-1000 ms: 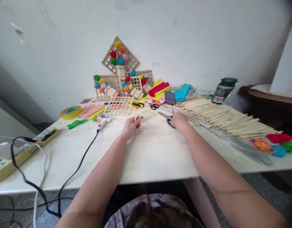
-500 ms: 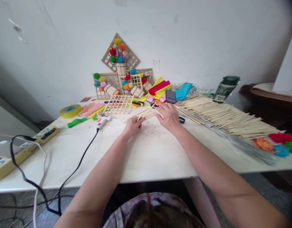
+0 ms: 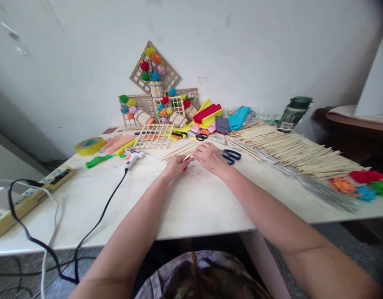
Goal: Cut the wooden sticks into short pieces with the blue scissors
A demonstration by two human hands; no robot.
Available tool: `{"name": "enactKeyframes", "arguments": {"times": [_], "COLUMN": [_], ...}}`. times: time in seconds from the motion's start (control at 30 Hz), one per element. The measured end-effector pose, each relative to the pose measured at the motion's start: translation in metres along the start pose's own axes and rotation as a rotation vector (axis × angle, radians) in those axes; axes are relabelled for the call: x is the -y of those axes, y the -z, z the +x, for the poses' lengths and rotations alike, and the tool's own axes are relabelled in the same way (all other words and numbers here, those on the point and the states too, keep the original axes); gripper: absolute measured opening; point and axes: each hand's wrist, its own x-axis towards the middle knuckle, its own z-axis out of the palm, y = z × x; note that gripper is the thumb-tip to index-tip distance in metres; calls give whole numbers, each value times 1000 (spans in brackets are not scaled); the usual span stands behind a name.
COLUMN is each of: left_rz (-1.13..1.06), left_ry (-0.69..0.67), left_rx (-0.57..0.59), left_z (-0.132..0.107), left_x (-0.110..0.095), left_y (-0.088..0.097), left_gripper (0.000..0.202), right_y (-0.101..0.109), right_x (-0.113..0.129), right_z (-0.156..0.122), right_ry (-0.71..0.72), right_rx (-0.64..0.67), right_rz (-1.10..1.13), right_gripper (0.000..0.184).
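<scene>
My left hand (image 3: 176, 166) is closed, pinching a thin wooden stick (image 3: 187, 158) in front of me. My right hand (image 3: 209, 157) meets it from the right, fingers bent together on the same stick and covering most of its length. Just behind the hands, several loose wooden sticks (image 3: 178, 152) lie on the white table (image 3: 203, 207). Scissors with dark blue handles (image 3: 231, 156) rest beside my right hand, their blades hidden. A small wooden lattice (image 3: 153, 136) leans beyond my left hand.
Left are a white glue gun (image 3: 132, 159), yellow tape roll (image 3: 90, 145) and power strip (image 3: 51, 182). Stick bundles (image 3: 287, 145), silver wires (image 3: 315, 187) and a green bottle (image 3: 295, 114) stand right. Flower-decorated lattices (image 3: 155, 68) lean on the wall; black scissors (image 3: 201, 136) lie farther back.
My right hand has moved left and toward me, closing in beside my left hand. The stick has been lowered and is now mostly covered. Both pairs of scissors have come into clearer view.
</scene>
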Motion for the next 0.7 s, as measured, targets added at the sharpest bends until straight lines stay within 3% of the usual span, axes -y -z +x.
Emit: {"name": "enactKeyframes", "arguments": {"times": [0.2,0.4,0.7], "left_rz": [113,249,782], "left_ry": [-47,-91,1], "left_rx": [64,123,-108], "left_z": [-2,-3,-2], "left_x": [-2,-6,-11], "left_y": [5,10,7], "left_gripper": [45,40,45], "right_y": [5,12,8], "right_x": [0,5,15], "right_z": [-1,-2,1], "right_ry": [39,-33,-105], "right_rx": [220,399,493], "right_rz": [23,82,104], "right_gripper": [28,28,27]}}
